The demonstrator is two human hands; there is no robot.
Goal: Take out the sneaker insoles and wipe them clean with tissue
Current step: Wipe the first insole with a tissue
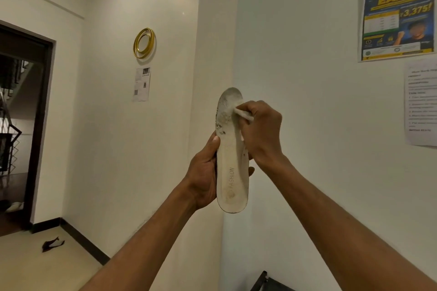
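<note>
The person holds a white insole [230, 160] upright in the air, toe end up and heel end down, in front of the outward corner where two cream walls [295, 66] meet. The left hand [204, 172] grips its lower half, with the thumb laid along the left edge and a fingertip showing past the right edge. The word FASHION runs up the heel part. The right hand [260, 130] has its fingers curled round a wadded white tissue [243, 113] and presses it against the forefoot part of the insole. Grey, flaky dirt marks the left side of that part (the heel end looks cleaner, with one dull smudge).

On the right-hand wall hangs a blue and yellow poster [398, 16] reading HUSTLE and EARN, and just below it is a printed sheet [422, 101], its text too blurred to read. On the left-hand wall is a gold ring ornament [144, 43], with a small paper notice [142, 84] beneath it. Further left a dark-framed doorway [37, 125] opens on a dim space with metal railings. A dark skirting board [80, 238] runs along the foot of the wall, and a dark crumpled scrap [52, 243] lies on the pale floor [28, 271]. A black object [269, 282] shows at the bottom edge; I cannot tell what it is.
</note>
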